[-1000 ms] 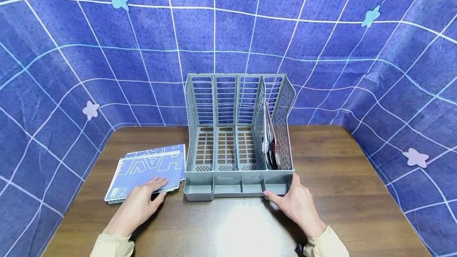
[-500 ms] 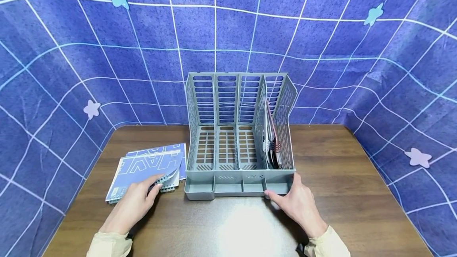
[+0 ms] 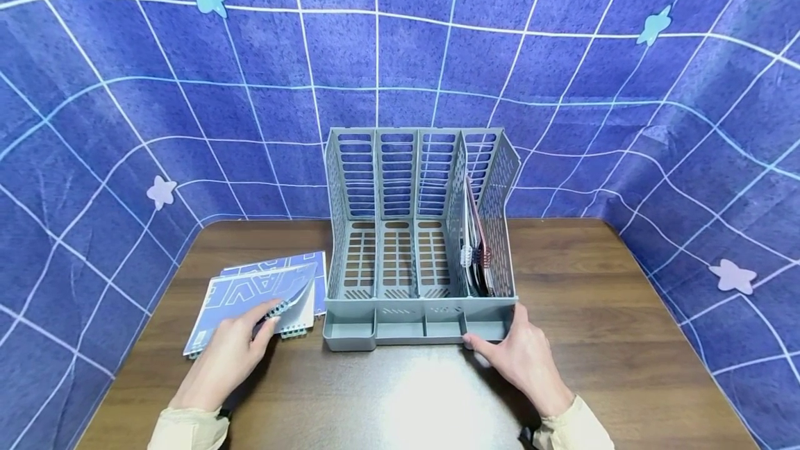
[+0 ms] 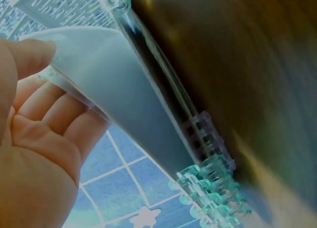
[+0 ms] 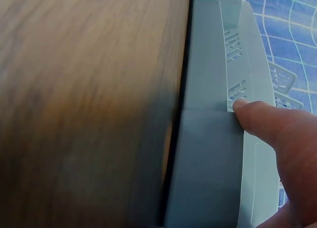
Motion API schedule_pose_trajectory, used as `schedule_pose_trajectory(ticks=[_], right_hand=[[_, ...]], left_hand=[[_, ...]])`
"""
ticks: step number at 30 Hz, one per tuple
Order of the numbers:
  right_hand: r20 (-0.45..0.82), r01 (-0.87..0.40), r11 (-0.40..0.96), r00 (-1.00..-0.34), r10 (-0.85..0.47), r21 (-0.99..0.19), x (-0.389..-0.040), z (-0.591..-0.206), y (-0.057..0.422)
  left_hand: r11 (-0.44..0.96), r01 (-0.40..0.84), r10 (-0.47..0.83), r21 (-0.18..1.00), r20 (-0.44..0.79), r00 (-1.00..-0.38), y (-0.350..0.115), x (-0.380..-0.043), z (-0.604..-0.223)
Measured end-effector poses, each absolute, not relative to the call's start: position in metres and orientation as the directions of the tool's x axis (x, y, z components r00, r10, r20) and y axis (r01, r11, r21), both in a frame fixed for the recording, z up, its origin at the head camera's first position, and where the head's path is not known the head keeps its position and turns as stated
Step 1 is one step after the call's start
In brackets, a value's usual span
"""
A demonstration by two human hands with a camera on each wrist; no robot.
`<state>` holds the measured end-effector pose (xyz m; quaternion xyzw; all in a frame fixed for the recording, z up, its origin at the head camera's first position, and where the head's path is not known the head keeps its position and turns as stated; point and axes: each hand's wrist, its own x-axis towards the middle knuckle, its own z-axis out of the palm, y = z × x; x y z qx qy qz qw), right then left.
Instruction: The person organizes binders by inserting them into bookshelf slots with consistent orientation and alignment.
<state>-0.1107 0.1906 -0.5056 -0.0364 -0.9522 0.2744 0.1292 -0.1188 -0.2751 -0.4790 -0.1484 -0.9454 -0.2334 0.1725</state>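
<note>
My left hand [image 3: 226,356] pinches the raised near-right corner of a blue spiral notebook [image 3: 240,294] on the table's left. In the left wrist view, thumb and fingers hold the bent cover [image 4: 109,74], above teal binding coils [image 4: 205,193]. Another blue notebook [image 3: 319,273] lies partly beneath it. At centre stands a grey-green file organizer [image 3: 400,307], with upright slots behind a row of small front trays. My right hand [image 3: 523,361] grips its front right corner, thumb on the front rim; the right wrist view shows that thumb [image 5: 255,116] on the tray edge.
Several spiral notebooks [image 3: 478,248] stand in the organizer's rightmost slot. The brown wooden table [image 3: 575,297] extends to both sides and in front. A blue cloth [image 3: 262,117] with stars and white lines hangs behind and around it.
My left hand went from resting on the top notebook to pinching its near-right corner, and it has bent that corner up and to the left. The right hand stays on the organizer.
</note>
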Motion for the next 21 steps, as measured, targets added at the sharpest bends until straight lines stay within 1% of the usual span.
schedule_pose_trajectory(ticks=[7, 10, 15, 19, 21], right_hand=[[0.218, 0.008, 0.848, -0.965, 0.146, -0.530, -0.110, -0.504, 0.190], [0.214, 0.012, 0.847, -0.966, 0.148, -0.532, -0.110, -0.505, 0.190], [0.193, 0.031, 0.843, -0.968, 0.158, -0.537, -0.111, -0.507, 0.190], [0.179, 0.040, 0.840, -0.970, 0.161, -0.541, -0.111, -0.506, 0.191], [0.173, 0.043, 0.840, -0.972, 0.161, -0.541, -0.112, -0.505, 0.191]], left_hand=[[0.847, 0.385, 0.152, 0.367, 0.527, -0.836, -0.278, -0.120, -0.467], [0.848, 0.393, 0.143, 0.355, 0.561, -0.815, -0.281, -0.122, -0.457], [0.869, 0.368, 0.094, 0.332, 0.618, -0.780, -0.290, -0.127, -0.437], [0.875, 0.363, 0.044, 0.321, 0.693, -0.719, -0.296, -0.132, -0.420], [0.873, 0.354, 0.005, 0.336, 0.719, -0.695, -0.296, -0.134, -0.414]])
